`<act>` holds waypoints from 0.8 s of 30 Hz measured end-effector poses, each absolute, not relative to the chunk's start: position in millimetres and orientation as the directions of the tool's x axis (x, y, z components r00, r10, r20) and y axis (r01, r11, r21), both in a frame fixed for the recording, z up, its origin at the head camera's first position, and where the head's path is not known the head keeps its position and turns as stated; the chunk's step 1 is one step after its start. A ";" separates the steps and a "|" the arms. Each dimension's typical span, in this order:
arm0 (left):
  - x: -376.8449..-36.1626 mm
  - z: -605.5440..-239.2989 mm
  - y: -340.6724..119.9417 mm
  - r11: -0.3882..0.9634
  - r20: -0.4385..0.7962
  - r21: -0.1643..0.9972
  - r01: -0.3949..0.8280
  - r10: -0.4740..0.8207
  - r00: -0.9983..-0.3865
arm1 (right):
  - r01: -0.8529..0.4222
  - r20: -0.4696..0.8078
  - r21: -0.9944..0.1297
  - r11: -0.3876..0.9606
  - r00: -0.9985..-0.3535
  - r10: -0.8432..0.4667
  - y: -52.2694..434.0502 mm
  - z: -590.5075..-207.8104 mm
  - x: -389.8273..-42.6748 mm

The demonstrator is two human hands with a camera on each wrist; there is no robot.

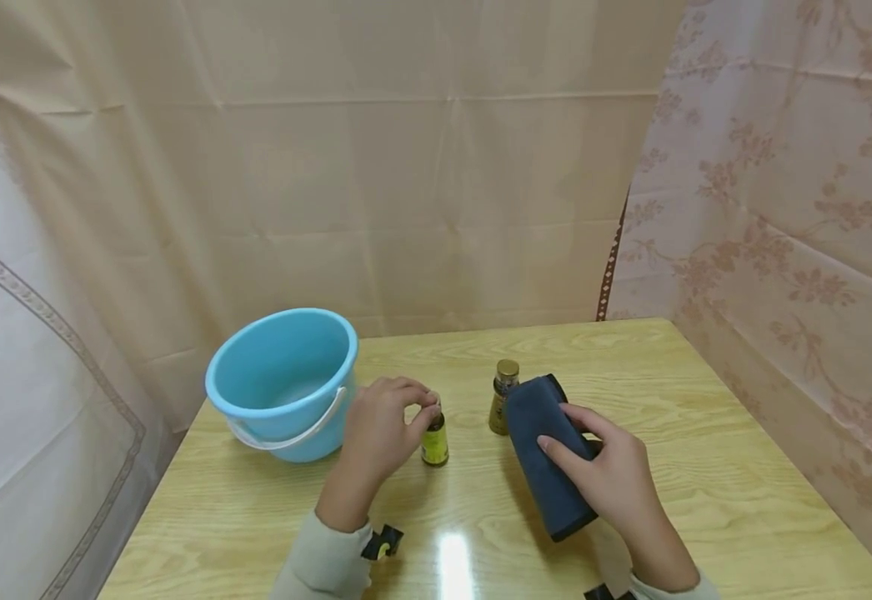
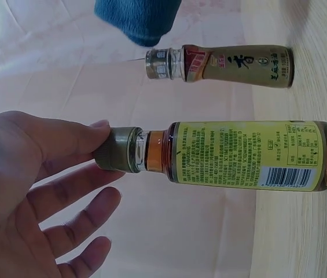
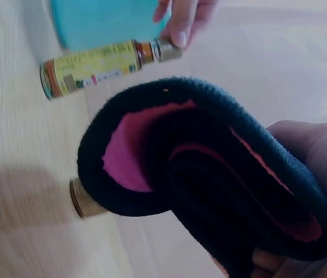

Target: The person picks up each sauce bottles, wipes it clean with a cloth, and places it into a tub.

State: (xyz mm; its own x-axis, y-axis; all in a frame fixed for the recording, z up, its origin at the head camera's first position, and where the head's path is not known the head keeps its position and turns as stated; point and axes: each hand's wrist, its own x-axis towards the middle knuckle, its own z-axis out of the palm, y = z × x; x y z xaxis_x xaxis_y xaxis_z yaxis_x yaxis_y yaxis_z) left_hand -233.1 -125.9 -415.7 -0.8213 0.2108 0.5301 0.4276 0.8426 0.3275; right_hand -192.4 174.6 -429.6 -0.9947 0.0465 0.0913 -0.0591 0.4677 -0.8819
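Glass bottle with a yellow-green label is standing upright on the wood-grain table, just right of the bucket, with the left hand at its cap. The left wrist view gives you way more than the head one: a barcode, dense Chinese print, and a label on the sesame oil bottle that actually reads. Right wrist view has its own extra, the bright pink lining inside the dark blue cloth roll, while that roll hides most of the sesame oil bottle there.

As for contents, there's amber-brown liquid up in the yellow-labelled bottle's neck and something dark and streaky near its base. The light blue bucket shows its inside down to the floor, white handle hanging at the front.

Left thumb and index finger are pinching the cap, other visible fingers loose and spread. Right hand grips the roll off the table, thumb on the near face, fingers wrapped round the edge; can't tell if the roll touches the sesame oil bottle. Beige curtain behind, floral one to the right
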 end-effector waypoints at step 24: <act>-221.3 -418.3 -117.0 0.712 0.470 0.458 0.532 0.314 -0.825 | -0.176 0.198 -0.857 0.484 -0.980 -0.004 139.5 -440.9 -194.2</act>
State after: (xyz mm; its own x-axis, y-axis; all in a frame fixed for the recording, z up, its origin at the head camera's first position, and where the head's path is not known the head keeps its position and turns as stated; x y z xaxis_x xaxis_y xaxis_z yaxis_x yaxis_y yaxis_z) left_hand -221.3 -117.0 -418.3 -0.8249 0.3138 0.4703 0.5319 0.7124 0.4578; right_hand -194.2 139.5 -440.9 -0.9801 -0.0044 0.1982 -0.1755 0.4842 -0.8571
